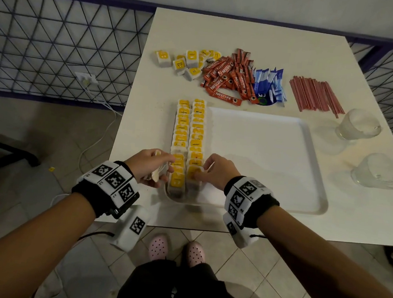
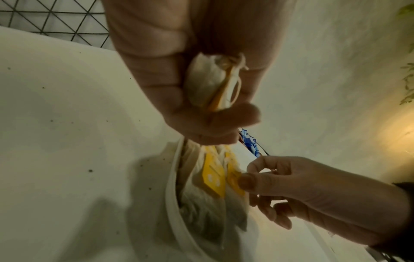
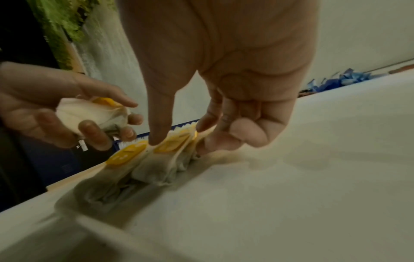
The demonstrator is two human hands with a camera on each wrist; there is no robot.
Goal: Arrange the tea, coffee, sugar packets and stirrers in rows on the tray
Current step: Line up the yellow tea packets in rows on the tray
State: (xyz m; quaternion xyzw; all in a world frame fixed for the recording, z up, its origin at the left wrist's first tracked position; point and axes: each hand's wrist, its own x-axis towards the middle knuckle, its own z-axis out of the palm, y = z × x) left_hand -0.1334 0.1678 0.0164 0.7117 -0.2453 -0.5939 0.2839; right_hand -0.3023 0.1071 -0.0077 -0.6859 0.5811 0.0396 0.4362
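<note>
Two rows of tea bags with yellow tags (image 1: pixel 189 134) stand along the left side of the white tray (image 1: pixel 260 158). My left hand (image 1: pixel 163 172) hovers just left of the rows' near end and grips a loose tea bag (image 2: pixel 210 85), also seen in the right wrist view (image 3: pixel 94 113). My right hand (image 1: pixel 199 172) pinches the nearest tea bag of the right row (image 3: pixel 172 147) between thumb and forefinger. Behind the tray lie loose tea bags (image 1: pixel 186 62), red coffee sticks (image 1: pixel 231 78), blue sugar packets (image 1: pixel 270 84) and pink stirrers (image 1: pixel 315 94).
Two clear glasses (image 1: pixel 357 126) (image 1: pixel 377 171) lie on the table to the right of the tray. The table's near edge (image 1: pixel 184 226) is close to the tray. A wire fence (image 1: pixel 58 44) and a white cable (image 1: pixel 93 126) are on the left.
</note>
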